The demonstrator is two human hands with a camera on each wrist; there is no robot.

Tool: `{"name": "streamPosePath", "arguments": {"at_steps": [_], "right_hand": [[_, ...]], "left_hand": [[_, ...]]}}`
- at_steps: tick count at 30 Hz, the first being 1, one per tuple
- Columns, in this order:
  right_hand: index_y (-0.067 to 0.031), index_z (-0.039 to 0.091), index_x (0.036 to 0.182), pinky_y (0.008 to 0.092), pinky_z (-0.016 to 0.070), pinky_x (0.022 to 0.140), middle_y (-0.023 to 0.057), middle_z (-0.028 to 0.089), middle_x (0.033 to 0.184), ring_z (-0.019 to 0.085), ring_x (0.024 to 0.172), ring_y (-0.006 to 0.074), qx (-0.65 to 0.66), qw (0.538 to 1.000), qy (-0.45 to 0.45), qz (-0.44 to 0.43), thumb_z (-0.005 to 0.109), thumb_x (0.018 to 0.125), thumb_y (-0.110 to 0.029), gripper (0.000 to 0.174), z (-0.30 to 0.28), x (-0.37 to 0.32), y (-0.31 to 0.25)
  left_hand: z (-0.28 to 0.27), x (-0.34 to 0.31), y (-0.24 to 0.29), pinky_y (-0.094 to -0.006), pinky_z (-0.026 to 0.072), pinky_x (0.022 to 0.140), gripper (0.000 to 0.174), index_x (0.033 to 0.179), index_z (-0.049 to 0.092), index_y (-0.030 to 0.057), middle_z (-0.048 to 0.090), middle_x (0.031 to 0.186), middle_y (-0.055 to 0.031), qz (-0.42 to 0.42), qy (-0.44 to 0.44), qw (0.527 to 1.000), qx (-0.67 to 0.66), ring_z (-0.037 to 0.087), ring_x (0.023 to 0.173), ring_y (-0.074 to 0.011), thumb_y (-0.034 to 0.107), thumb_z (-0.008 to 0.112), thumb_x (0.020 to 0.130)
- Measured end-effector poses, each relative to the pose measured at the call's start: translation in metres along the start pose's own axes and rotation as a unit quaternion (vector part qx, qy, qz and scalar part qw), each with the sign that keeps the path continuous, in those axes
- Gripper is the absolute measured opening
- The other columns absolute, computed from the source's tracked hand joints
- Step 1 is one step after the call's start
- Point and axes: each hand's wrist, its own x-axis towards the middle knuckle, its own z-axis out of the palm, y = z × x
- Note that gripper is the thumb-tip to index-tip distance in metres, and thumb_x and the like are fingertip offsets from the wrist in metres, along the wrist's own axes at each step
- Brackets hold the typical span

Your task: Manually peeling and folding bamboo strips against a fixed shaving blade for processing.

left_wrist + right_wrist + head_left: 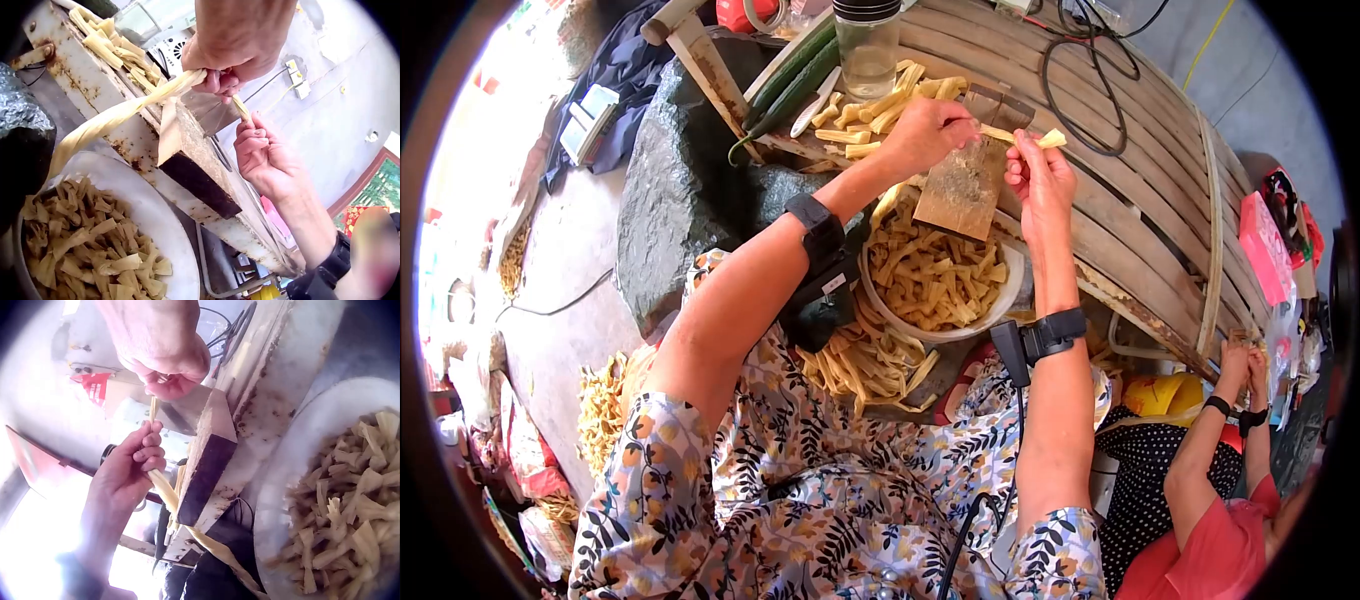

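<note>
Here, one twisted, pale-yellow fibrous strip (112, 117), pinched in left hand (920, 135) and right hand (1045, 185), liable to split if overtwisted or pulled hard.

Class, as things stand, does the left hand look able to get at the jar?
Probably yes, but not with a free grip: the left hand is pinching a strip. Only low yellow pieces seem to lie between it and the upright jar.
</note>
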Motion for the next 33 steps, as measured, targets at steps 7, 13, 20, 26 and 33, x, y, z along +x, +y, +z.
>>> {"name": "streamPosePath", "arguments": {"at_steps": [7, 13, 20, 26, 33], "right_hand": [[-0.0015, 0.057, 0.088, 0.0177, 0.0397, 0.045, 0.0032, 0.056, 0.068, 0.046, 0.051, 0.0056, 0.008, 1.0, 0.01, 0.007, 0.065, 0.078, -0.013, 0.017, -0.002, 0.006, 0.005], [-0.0019, 0.057, 0.088, 0.0178, 0.0396, 0.044, 0.0032, 0.056, 0.068, 0.046, 0.051, 0.0055, 0.014, 1.0, 0.01, 0.011, 0.065, 0.079, -0.013, 0.016, -0.002, 0.006, 0.005], [-0.0005, 0.058, 0.085, 0.0173, 0.0379, 0.044, 0.0027, 0.056, 0.067, 0.046, 0.051, 0.0053, -0.1, 0.994, 0.039, -0.006, 0.062, 0.08, -0.012, 0.014, -0.002, 0.01, 0.016], [0.0024, 0.058, 0.087, 0.0184, 0.0366, 0.044, 0.0044, 0.057, 0.065, 0.047, 0.049, 0.0046, -0.189, 0.981, 0.042, -0.034, 0.058, 0.08, -0.01, 0.014, -0.013, -0.017, 0.001], [-0.0018, 0.058, 0.091, 0.0181, 0.0402, 0.05, 0.0025, 0.058, 0.068, 0.05, 0.056, 0.005, -0.399, 0.893, -0.204, 0.042, 0.062, 0.08, -0.012, 0.015, -0.027, -0.088, -0.012]], "left_hand": [[0.001, 0.001, 0.0, -0.0233, 0.0373, 0.05, 0.02, 0.085, 0.063, 0.0004, 0.054, 0.061, -0.0014, 0.014, 0.02, 0.999, 0.042, 0.046, 0.055, -0.007, 0.018, 0.052, 0.083], [0.002, 0.002, 0.001, -0.0227, 0.0373, 0.051, 0.019, 0.085, 0.063, 0.0007, 0.054, 0.061, -0.0004, -0.013, 0.012, 0.999, 0.029, 0.046, 0.055, -0.0065, 0.017, 0.052, 0.083], [0.005, 0.007, -0.019, -0.0228, 0.0366, 0.05, 0.019, 0.085, 0.063, 0.0009, 0.054, 0.062, 0.0003, 0.004, 0.025, 0.995, 0.095, 0.045, 0.054, -0.0067, 0.017, 0.055, 0.083], [-0.003, -0.015, -0.005, -0.02, 0.0331, 0.05, 0.023, 0.086, 0.062, -0.0001, 0.05, 0.064, 0.0032, -0.09, -0.013, 0.99, -0.105, 0.04, 0.053, -0.0061, 0.021, 0.052, 0.087], [-0.009, -0.058, 0.014, -0.0205, 0.0344, 0.063, 0.038, 0.105, 0.056, -0.0024, 0.048, 0.076, 0.0023, -0.175, -0.188, 0.88, -0.399, 0.04, 0.066, -0.0062, 0.029, 0.037, 0.093]]}}
